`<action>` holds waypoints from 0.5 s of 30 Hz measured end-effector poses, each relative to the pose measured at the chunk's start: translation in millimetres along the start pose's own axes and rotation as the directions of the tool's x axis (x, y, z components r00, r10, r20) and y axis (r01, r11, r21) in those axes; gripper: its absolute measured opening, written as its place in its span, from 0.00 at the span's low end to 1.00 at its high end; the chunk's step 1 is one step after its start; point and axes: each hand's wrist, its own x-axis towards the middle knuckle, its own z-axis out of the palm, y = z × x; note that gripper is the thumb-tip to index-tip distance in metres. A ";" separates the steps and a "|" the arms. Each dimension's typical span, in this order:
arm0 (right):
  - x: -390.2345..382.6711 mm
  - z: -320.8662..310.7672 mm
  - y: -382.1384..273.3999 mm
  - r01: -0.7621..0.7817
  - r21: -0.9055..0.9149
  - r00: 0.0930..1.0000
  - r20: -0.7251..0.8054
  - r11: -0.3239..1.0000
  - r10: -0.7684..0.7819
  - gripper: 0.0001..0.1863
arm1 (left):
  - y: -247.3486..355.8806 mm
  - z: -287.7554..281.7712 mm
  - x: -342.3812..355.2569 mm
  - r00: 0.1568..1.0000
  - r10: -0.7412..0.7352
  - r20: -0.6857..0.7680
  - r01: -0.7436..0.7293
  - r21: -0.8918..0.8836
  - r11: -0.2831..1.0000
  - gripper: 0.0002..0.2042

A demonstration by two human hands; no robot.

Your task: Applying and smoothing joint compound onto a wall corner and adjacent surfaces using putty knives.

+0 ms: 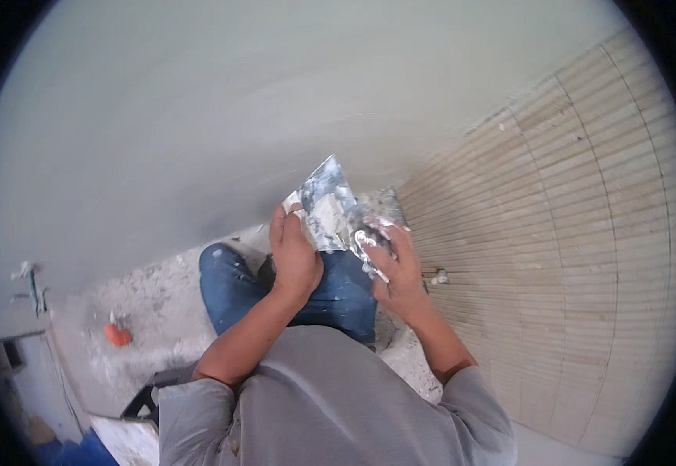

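My left hand [294, 256] is closed on the near left edge of a flat metal trowel [329, 183], its shiny blade slanting up and away from me. A lump of white putty [328, 213] lies on that blade. Just to its right, my right hand [402, 272] grips a metal putty knife [366, 236], smeared with putty, close to the trowel's right edge. Whether the two blades touch, I cannot tell. My right palm and fingers hide the knife's handle. Both tools are above my knees in blue jeans [338, 299].
A smooth pale grey wall [198, 116] rises ahead. On the right stands a ribbed beige tiled wall [540, 248]. The dusty floor [159, 295] is spotted with white. An orange object [117, 335] lies at the left, and a pipe fitting [35, 291] juts from the wall.
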 end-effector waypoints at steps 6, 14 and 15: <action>7.5 -41.1 44.3 0.077 -0.297 0.967 0.255 0.952 0.001 0.38 | 31.4 -23.4 -7.4 0.842 0.473 0.260 -0.444 0.832 0.333 0.11; 70.0 -72.4 -11.3 0.425 -0.175 0.832 0.461 0.888 -0.307 0.18 | 80.9 -38.1 10.9 0.948 -0.297 0.117 0.159 0.632 0.758 0.16; 72.6 -73.3 -14.8 0.428 -0.174 0.830 0.465 0.887 -0.309 0.18 | 77.8 -41.4 14.6 0.948 -0.296 0.117 0.160 0.629 0.761 0.16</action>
